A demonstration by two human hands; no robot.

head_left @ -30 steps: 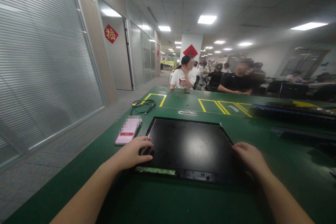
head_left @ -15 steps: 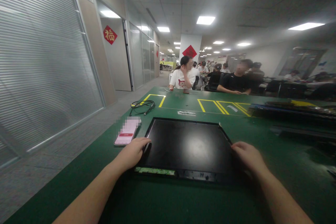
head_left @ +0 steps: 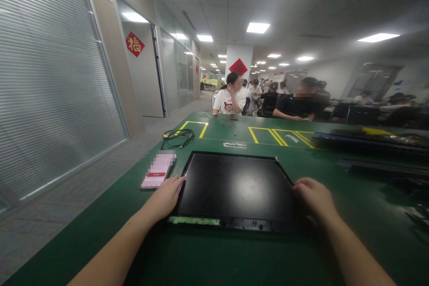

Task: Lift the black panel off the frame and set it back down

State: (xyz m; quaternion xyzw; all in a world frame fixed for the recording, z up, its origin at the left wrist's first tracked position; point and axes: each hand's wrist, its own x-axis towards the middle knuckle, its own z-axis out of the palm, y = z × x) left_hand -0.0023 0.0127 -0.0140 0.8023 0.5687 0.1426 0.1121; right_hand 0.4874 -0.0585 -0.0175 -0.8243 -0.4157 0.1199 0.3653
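A black LCD screen panel (head_left: 231, 187) lies face up in front of me, with a green circuit board strip (head_left: 194, 221) along the left part of its near edge. My left hand (head_left: 163, 200) holds the panel's left edge, fingertips at the rim. On the opposite side, my right hand (head_left: 317, 197) grips the right edge, thumb and fingers closed near the rim; its lower fingers are in shadow. Both hands are closed on the frame. A soft patch of light reflects off the dark screen.
The panel is on a green table (head_left: 110, 232) marked with yellow tape (head_left: 194, 122). Left of it are a phone (head_left: 157, 173) and a coiled black cable (head_left: 177, 136). Dark stacked parts (head_left: 362, 143) lie at the right. Two people sit across the table.
My left fingers have drawn back from over the screen's border to its outer edge. The right hand keeps its hold. The whole view has shifted slightly.
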